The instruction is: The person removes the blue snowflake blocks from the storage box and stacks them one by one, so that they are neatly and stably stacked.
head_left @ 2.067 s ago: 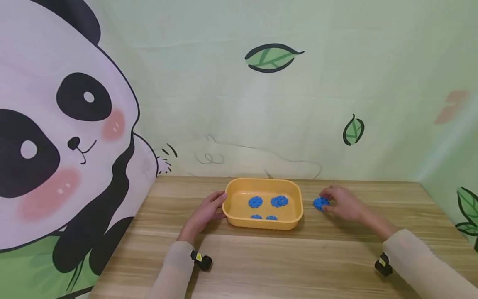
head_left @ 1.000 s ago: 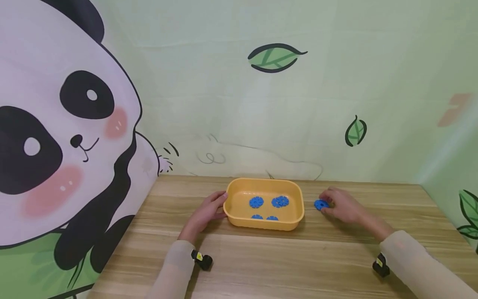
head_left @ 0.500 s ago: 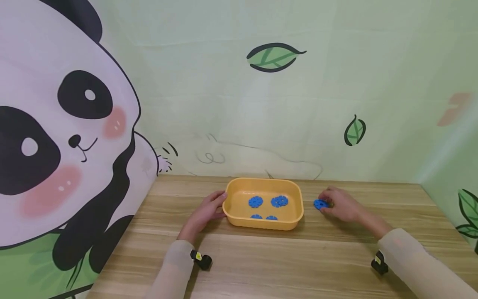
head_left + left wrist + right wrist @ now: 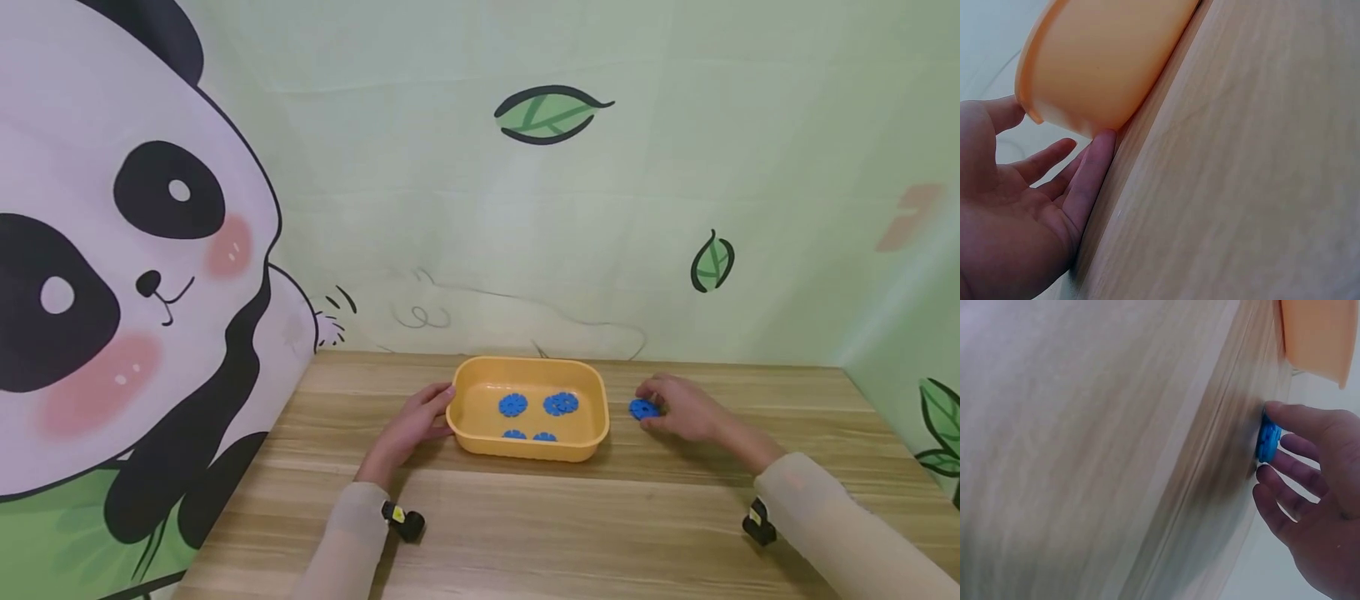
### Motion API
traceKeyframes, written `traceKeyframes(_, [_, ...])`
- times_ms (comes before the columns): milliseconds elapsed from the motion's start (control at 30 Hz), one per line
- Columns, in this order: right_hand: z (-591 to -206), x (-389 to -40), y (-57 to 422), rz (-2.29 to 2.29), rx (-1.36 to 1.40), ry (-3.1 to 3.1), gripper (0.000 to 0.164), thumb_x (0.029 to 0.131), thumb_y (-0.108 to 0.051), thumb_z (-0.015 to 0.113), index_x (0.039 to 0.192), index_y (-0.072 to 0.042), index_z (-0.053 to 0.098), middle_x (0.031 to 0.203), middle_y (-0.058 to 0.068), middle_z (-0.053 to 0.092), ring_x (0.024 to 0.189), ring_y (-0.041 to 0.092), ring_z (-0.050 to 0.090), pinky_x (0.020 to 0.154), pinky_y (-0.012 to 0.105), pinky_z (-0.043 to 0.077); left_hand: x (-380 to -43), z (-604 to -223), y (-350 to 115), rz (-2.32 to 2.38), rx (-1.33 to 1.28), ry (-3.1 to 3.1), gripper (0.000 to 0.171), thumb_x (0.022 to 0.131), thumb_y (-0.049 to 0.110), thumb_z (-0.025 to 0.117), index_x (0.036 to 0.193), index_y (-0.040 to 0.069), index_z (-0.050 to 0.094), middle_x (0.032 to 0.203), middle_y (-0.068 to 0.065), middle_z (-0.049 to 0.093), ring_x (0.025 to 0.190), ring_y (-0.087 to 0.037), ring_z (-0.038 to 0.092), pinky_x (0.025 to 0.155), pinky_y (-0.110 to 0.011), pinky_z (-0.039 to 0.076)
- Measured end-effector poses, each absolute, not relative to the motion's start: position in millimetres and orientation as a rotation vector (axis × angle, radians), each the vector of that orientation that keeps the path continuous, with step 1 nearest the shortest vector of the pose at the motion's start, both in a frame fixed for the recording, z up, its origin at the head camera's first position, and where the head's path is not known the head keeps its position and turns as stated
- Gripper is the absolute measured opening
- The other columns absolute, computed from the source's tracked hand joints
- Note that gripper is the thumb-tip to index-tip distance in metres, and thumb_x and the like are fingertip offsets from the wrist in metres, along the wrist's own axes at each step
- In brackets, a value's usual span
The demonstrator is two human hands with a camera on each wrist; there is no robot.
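Note:
A yellow plastic basin (image 4: 528, 451) stands on the table with several blue notched snowflake discs (image 4: 513, 405) lying in it. My left hand (image 4: 411, 427) is at the basin's left end. In the left wrist view its thumb touches the basin's rim and its straight little finger touches the lower wall; the fingers are not curled round it. To the right of the basin, a small stack of blue snowflake discs (image 4: 643, 409) is at the table surface. My right hand (image 4: 684, 407) pinches this stack (image 4: 1268, 439) between thumb and fingers. How many discs it contains cannot be told.
The wooden table (image 4: 570, 533) ends at a pale green wall cloth (image 4: 420, 200) right behind the basin. A large panda (image 4: 150, 287) is printed on the cloth at left. A small black camera (image 4: 405, 522) sits at each wrist.
The blue discs at my right hand looked uneven two seconds ago and now appear as a flatter stack with its centre hole showing. My left hand and the basin have hardly moved.

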State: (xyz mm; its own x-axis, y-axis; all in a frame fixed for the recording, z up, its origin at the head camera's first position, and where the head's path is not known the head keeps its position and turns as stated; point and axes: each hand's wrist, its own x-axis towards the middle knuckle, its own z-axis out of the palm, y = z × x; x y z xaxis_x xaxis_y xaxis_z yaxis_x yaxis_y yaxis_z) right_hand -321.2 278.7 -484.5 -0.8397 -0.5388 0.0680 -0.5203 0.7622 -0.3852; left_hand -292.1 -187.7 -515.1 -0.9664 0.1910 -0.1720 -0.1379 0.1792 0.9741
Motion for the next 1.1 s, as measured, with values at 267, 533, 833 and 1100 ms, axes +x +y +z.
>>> traceKeyframes(267, [-485.4,-322.3,276.4,-0.612,-0.869,2.904,0.031,0.09,-0.013,0.085,0.114,0.001,0.072,0.104,0.007,0.068,0.093,0.025,0.064,0.086,0.051,0.059,-292.3,-515.8,-188.1,1.87,0.047,2.195,0.062,0.111,0.046,0.052,0.157,0.006,0.046,0.156,-0.019,0.051,0.139,-0.034,0.055,0.101,-0.043,0.059])
traceKeyframes(533, [-489.5,-323.4,278.1,-0.622,-0.853,2.902,0.03,0.09,-0.014,0.085,0.113,0.0,0.072,0.101,0.006,0.068,0.09,0.023,0.063,0.083,0.049,0.059,-291.7,-517.1,-187.5,1.86,0.048,2.189,0.062,0.111,0.046,0.053,0.158,0.005,0.045,0.156,-0.018,0.05,0.137,-0.033,0.057,0.097,-0.041,0.061])
traceKeyframes(833, [-490.4,-322.8,278.7,-0.587,-0.869,2.911,0.033,0.09,-0.016,0.084,0.115,0.001,0.071,0.103,0.007,0.067,0.092,0.025,0.064,0.084,0.05,0.06,-292.7,-517.9,-187.5,1.847,0.046,2.191,0.062,0.112,0.046,0.052,0.159,0.006,0.043,0.157,-0.018,0.05,0.136,-0.033,0.057,0.098,-0.041,0.061])
traceKeyframes(1100, [-455.7,-322.2,260.2,-0.607,-0.92,2.945,0.036,0.094,-0.015,0.08,0.122,0.006,0.07,0.115,0.018,0.069,0.105,0.037,0.066,0.091,0.056,0.059,-294.3,-518.6,-189.0,1.857,0.042,2.199,0.061,0.111,0.046,0.052,0.158,0.007,0.045,0.156,-0.017,0.051,0.136,-0.032,0.057,0.098,-0.041,0.061])
